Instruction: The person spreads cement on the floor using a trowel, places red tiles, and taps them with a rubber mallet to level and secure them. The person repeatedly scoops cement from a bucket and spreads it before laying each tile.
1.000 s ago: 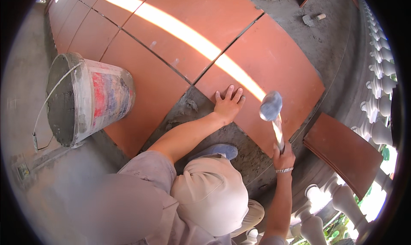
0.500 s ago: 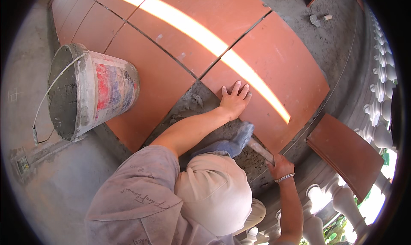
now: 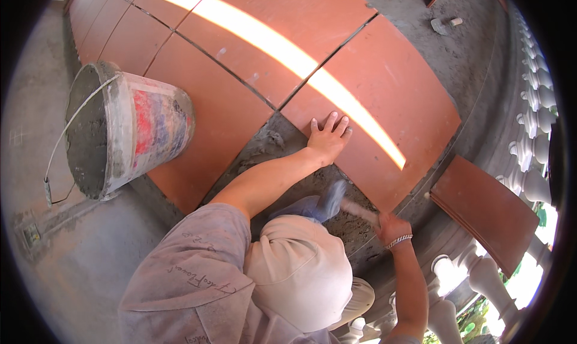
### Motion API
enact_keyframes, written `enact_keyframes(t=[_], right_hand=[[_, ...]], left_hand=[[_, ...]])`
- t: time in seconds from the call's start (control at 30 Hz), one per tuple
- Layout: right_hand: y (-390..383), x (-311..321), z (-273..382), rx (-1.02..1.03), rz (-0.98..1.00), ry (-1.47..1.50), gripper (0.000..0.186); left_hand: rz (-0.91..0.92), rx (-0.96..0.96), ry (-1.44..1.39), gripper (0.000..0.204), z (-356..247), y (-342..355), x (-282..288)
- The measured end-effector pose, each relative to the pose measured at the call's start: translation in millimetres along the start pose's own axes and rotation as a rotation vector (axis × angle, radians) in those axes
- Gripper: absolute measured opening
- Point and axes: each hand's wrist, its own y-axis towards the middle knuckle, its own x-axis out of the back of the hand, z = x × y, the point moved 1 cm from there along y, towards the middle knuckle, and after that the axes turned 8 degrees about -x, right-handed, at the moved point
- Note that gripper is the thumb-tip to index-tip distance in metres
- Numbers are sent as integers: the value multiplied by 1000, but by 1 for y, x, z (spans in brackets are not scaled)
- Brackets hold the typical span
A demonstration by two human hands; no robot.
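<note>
My left hand [image 3: 327, 138] lies on the near-left edge of a square terracotta tile [image 3: 409, 91], fingers spread. My right hand [image 3: 390, 228] grips the pale handle of a dark-headed mallet [image 3: 333, 197]. The head is low by the tile's near-left edge, beside my knee, and slightly blurred; whether it touches the tile I cannot tell. A bed of grey mortar [image 3: 267, 141] shows between this tile and the tile to its left [image 3: 186, 176].
A bucket of grey mortar [image 3: 150, 133] stands at left. Further laid tiles [image 3: 135, 34] stretch behind it. A trowel [image 3: 442, 25] lies on mortar at back right. A tile stack [image 3: 481, 212] rests by white balusters [image 3: 532, 115] along the right edge.
The mallet has swung down from above the tile to beside its near-left edge since a second ago. My left hand stays on the tile. The view has shifted slightly.
</note>
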Motion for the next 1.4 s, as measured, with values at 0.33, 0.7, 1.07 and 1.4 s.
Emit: enact_keyframes(t=[0.33, 0.7, 1.07, 1.4], right_hand=[[-6, -13, 8, -144, 97, 90, 36], [-7, -4, 42, -423, -607, 1093, 31], [42, -59, 74, -816, -251, 1116, 55], [35, -42, 73, -931, -103, 1181, 55]], left_hand=[[35, -8, -17, 93, 1, -4, 7], [96, -15, 62, 101, -4, 1, 11], [112, -9, 111, 106, -5, 1, 12], [212, 22, 96, 105, -19, 9, 24]])
